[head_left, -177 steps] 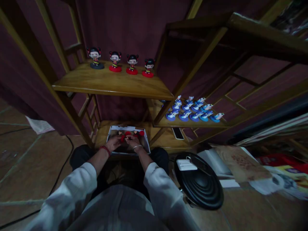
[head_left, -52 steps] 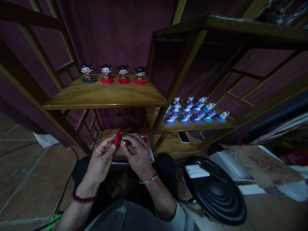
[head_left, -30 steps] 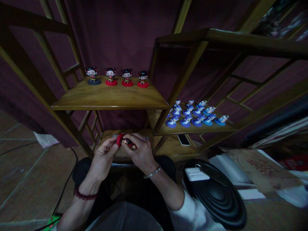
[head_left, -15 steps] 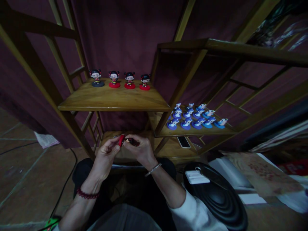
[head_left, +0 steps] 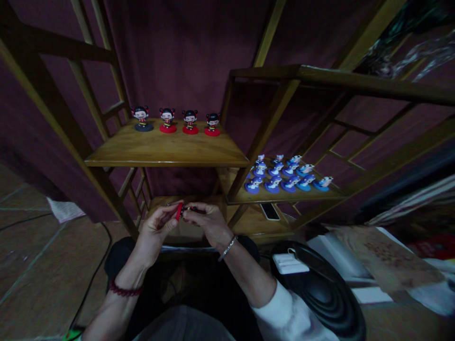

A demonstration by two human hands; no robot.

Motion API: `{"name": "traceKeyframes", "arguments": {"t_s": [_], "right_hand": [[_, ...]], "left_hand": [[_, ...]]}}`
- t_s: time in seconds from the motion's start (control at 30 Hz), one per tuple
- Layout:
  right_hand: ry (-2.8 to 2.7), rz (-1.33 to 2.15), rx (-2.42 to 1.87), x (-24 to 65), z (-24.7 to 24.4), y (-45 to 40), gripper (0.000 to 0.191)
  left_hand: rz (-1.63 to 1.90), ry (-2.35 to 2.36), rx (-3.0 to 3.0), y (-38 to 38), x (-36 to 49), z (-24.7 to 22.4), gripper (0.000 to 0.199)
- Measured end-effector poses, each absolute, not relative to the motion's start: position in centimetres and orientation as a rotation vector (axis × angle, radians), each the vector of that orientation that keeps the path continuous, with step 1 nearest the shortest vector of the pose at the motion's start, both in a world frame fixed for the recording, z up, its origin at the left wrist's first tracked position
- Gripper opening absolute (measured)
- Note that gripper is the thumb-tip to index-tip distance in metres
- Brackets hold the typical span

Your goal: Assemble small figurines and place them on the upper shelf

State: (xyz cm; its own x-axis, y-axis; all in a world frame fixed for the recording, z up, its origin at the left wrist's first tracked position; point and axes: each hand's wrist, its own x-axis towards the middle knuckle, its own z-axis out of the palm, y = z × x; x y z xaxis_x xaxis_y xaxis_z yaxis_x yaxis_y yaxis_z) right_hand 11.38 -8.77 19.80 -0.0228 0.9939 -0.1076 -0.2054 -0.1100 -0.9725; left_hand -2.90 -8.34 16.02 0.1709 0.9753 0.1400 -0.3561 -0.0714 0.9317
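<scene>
Between my hands, in front of the lower shelf, is a small figurine turned on its side. My left hand (head_left: 158, 227) pinches its round red base (head_left: 179, 211), thumb below and fingers above. Closed around the dark figurine (head_left: 190, 209) itself is my right hand (head_left: 209, 222), which hides most of the body and head. Above, on the wooden shelf (head_left: 167, 154), several black-haired figurines stand in a row; the leftmost figurine (head_left: 141, 118) has a dark grey base, while a red-based figurine (head_left: 212, 124) ends the row at the right.
Several blue and purple figurines (head_left: 273, 182) stand on the right-hand shelf. Beneath it lies a phone (head_left: 270, 211). A black ridged stool (head_left: 320, 293) at my right carries a white case (head_left: 290, 263). A black cable (head_left: 95, 270) runs along the tiled floor at left.
The red base has turned more edge-on to me, and my right fingers cover more of the figurine. The view has shifted slightly; the shelf figurines stay in place.
</scene>
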Motion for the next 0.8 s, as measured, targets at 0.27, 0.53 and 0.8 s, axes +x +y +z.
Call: {"name": "traceKeyframes", "arguments": {"t_s": [0.27, 0.53, 0.8], "right_hand": [[-1.115, 1.214, -1.124, 11.3, 18.3, -8.2, 0.014], [-1.324, 0.976, -1.248, 11.5, 16.9, -7.5, 0.017], [-1.540, 0.715, -1.294, 11.4, 17.1, -7.9, 0.015]], "left_hand": [[1.234, 0.776, 1.137, -7.8, -3.2, 16.4, 0.031], [1.230, 0.808, 1.053, -8.0, -3.0, 16.4, 0.032], [1.306, 0.806, 0.863, -7.6, -2.5, 15.8, 0.025]]}}
